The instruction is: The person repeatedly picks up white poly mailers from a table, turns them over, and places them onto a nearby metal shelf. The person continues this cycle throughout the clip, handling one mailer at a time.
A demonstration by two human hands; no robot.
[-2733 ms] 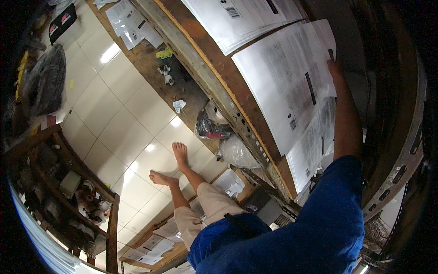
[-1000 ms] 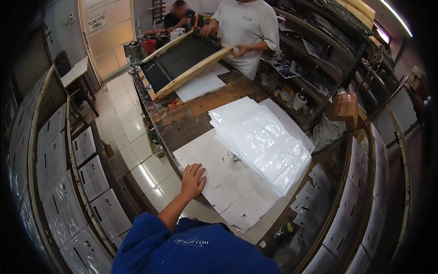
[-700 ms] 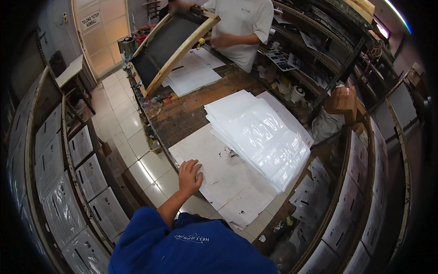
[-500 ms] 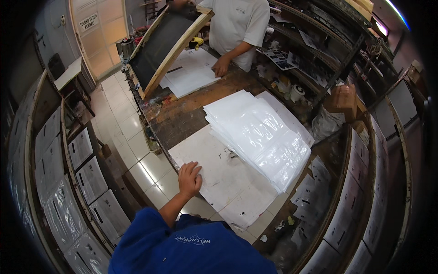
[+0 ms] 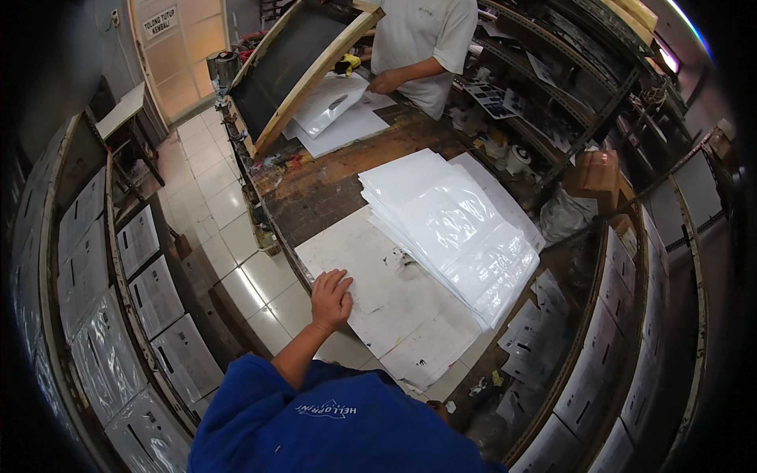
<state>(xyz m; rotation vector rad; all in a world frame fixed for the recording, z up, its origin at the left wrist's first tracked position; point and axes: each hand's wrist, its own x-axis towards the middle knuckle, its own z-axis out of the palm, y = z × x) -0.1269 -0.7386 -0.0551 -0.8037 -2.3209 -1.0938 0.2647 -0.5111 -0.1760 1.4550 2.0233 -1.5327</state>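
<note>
My left hand (image 5: pixel 331 301) lies with its fingers stretched out on the near left edge of a stained white board (image 5: pixel 394 307) and holds nothing. To its right, a fanned stack of glossy clear-and-white plastic sleeves (image 5: pixel 449 229) rests on the board, apart from the hand. Only a small skin-toned patch, seemingly my right hand (image 5: pixel 437 407), peeks out beside my blue shirt; its fingers are hidden. Across the table, a co-worker's hand (image 5: pixel 386 81) grips the edge of a glossy white sleeve (image 5: pixel 331 102) below a raised, wood-framed printing screen (image 5: pixel 296 67).
The worn wooden table (image 5: pixel 315 197) runs away from me. Racks of printed sheets stand at the left (image 5: pixel 158 292) and right (image 5: pixel 579 378). A cardboard box (image 5: pixel 593 177) and a filled plastic bag (image 5: pixel 566 214) sit beyond the table's right side. Tiled floor (image 5: pixel 225 205) shows at left.
The co-worker's hand has lifted one edge of the sleeve beneath the screen, tilting it up. My left hand stays on the board's edge. A small skin-toned patch has appeared beside my shirt.
</note>
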